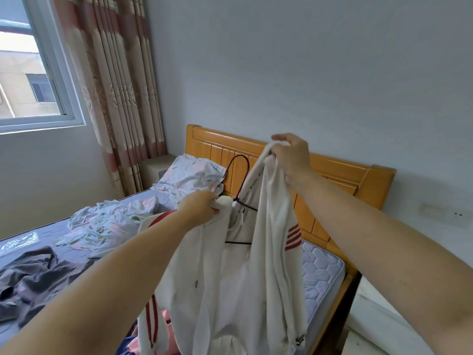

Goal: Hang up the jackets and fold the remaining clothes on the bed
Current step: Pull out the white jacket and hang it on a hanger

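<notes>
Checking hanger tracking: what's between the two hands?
Head view: the dark hanger, hook up, sits between the left hand and right hand, which both grip the white jacket.

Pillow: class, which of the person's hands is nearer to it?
Left. The left hand, gripping the jacket, sits just below the pillow; the right hand holds the jacket up further right, past the hanger.

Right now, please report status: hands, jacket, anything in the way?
Left hand grips white jacket beside hanger. Right hand grips its other side, higher up. Hanger partly inside jacket. No obstruction seen.
</notes>
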